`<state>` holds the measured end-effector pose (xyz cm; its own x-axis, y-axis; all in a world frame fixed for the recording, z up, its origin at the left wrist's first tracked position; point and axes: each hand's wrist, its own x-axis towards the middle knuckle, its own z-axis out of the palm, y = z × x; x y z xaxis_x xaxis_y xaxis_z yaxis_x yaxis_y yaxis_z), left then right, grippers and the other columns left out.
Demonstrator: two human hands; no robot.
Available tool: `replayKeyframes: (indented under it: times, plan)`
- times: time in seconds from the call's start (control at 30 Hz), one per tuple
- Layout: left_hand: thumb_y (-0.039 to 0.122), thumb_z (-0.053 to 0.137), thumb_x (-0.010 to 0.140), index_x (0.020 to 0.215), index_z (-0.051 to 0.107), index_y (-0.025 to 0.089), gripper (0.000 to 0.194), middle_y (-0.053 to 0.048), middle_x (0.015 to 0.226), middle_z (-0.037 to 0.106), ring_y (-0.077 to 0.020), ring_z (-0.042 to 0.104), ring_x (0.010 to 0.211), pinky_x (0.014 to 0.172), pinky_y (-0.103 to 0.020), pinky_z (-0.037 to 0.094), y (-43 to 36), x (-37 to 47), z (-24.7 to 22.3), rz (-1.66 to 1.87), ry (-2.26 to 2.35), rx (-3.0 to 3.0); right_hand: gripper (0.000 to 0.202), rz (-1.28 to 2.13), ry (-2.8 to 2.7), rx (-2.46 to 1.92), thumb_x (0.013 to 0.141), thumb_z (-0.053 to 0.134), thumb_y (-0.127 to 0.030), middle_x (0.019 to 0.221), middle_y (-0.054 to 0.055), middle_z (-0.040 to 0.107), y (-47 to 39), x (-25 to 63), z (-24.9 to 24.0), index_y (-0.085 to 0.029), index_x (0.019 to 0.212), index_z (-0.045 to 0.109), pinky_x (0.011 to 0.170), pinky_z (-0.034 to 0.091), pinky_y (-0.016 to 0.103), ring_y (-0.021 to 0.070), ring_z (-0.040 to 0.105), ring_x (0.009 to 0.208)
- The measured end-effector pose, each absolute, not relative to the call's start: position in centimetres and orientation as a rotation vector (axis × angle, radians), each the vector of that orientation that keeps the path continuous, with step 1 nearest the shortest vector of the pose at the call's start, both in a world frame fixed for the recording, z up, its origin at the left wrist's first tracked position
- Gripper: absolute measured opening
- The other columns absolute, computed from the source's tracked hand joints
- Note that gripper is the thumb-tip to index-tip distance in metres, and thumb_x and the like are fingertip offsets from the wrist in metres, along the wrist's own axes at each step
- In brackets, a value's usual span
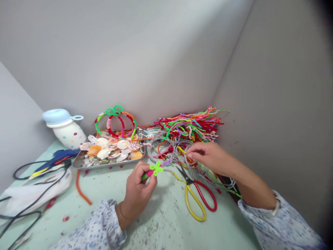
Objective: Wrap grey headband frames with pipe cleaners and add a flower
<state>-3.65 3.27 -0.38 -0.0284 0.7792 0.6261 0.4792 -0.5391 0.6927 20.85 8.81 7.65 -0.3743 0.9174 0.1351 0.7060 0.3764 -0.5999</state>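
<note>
My left hand is closed around a pipe cleaner band in pink, green and purple. A bright green looped flower stands out on the band at my fingertips. Over the coils of grey wire, my right hand pinches with thumb and forefinger at the end of a short yellow pipe cleaner. Below it, scissors with one red and one yellow handle lie partly spread on the table. Another yellow pipe cleaner piece rests by their blades.
A metal tray of shells stands behind my left hand, with pipe cleaner rings above it. Piled pipe cleaners sit against the wall. On the left are a white bottle, a blue tool, black cable and an orange pipe cleaner.
</note>
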Motion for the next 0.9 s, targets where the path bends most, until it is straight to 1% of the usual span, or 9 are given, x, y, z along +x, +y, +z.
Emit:
replayKeyframes:
  times: [0.1, 0.23, 0.33, 0.43, 0.57, 0.73, 0.83, 0.9]
  plan:
    - [0.009, 0.054, 0.079, 0.082, 0.051, 0.020, 0.012, 0.003, 0.074, 0.048, -0.0098, 0.046, 0.062, 0.055, -0.019, 0.038, 3.3, -3.8, -0.5, 1.596, 1.348, 1.962, 0.022, 0.583, -2.449, -1.472, 0.081, 0.050, -0.021, 0.079, -0.001, 0.071, 8.7, 19.8, 5.8, -0.022, 0.081, 0.072, 0.063, 0.040, 0.022, 0.0132, 0.061, 0.071]
    - [0.010, 0.054, 0.080, 0.082, 0.051, 0.020, 0.011, 0.003, 0.074, 0.047, -0.0104, 0.046, 0.063, 0.055, -0.020, 0.037, 3.5, -3.7, -0.6, 1.576, 1.335, 1.968, 0.022, 0.208, -2.622, -1.732, 0.080, 0.051, -0.018, 0.074, 0.002, 0.071, 8.7, 18.4, 4.2, -0.022, 0.075, 0.072, 0.059, 0.036, 0.022, 0.0144, 0.063, 0.070]
    - [0.010, 0.053, 0.080, 0.080, 0.050, 0.020, 0.011, 0.003, 0.072, 0.044, -0.0105, 0.043, 0.061, 0.054, -0.020, 0.035, 3.4, -3.6, -0.6, 1.544, 1.299, 1.988, 0.022, 0.045, -2.599, -1.849, 0.082, 0.051, -0.019, 0.074, 0.007, 0.071, 8.7, 17.6, 3.7, -0.018, 0.074, 0.072, 0.057, 0.036, 0.024, 0.0182, 0.065, 0.069]
    - [0.010, 0.053, 0.080, 0.080, 0.050, 0.020, 0.011, 0.003, 0.072, 0.044, -0.0110, 0.044, 0.063, 0.056, -0.021, 0.035, 3.3, -3.6, -0.7, 1.534, 1.281, 1.994, 0.024, -0.048, -2.583, -1.899, 0.084, 0.050, -0.019, 0.074, 0.013, 0.071, 8.7, 16.9, 3.0, -0.014, 0.075, 0.072, 0.058, 0.040, 0.027, 0.0225, 0.066, 0.069]
    - [0.009, 0.053, 0.080, 0.080, 0.050, 0.020, 0.011, 0.003, 0.072, 0.046, -0.0112, 0.044, 0.063, 0.057, -0.022, 0.035, 3.2, -3.5, -0.9, 1.512, 1.295, 1.988, 0.024, -0.123, -2.599, -1.902, 0.085, 0.048, -0.013, 0.075, 0.016, 0.071, 8.6, 16.1, 1.6, -0.012, 0.079, 0.072, 0.062, 0.045, 0.028, 0.0242, 0.068, 0.071]
    - [0.010, 0.053, 0.080, 0.081, 0.051, 0.020, 0.010, 0.002, 0.074, 0.049, -0.0121, 0.046, 0.064, 0.058, -0.023, 0.036, 3.1, -3.5, -1.0, 1.488, 1.287, 1.990, 0.022, -0.170, -2.611, -1.853, 0.082, 0.050, -0.008, 0.084, 0.015, 0.072, 8.4, 15.8, 0.9, -0.012, 0.087, 0.070, 0.063, 0.047, 0.029, 0.0246, 0.069, 0.075]
    - [0.011, 0.052, 0.080, 0.082, 0.052, 0.020, 0.010, 0.002, 0.074, 0.049, -0.0123, 0.047, 0.063, 0.057, -0.023, 0.036, 2.9, -3.5, -0.9, 1.472, 1.301, 1.994, 0.022, -0.168, -2.613, -1.815, 0.084, 0.048, -0.009, 0.087, 0.016, 0.072, 8.5, 15.9, 1.1, -0.012, 0.091, 0.068, 0.063, 0.046, 0.029, 0.0243, 0.068, 0.077]
    - [0.011, 0.052, 0.080, 0.082, 0.052, 0.020, 0.009, 0.002, 0.074, 0.048, -0.0122, 0.046, 0.063, 0.057, -0.023, 0.036, 2.9, -3.5, -0.9, 1.459, 1.303, 1.999, 0.021, -0.151, -2.610, -1.793, 0.085, 0.048, -0.012, 0.085, 0.015, 0.072, 8.7, 16.0, 1.4, -0.013, 0.091, 0.068, 0.063, 0.044, 0.028, 0.0237, 0.068, 0.076]
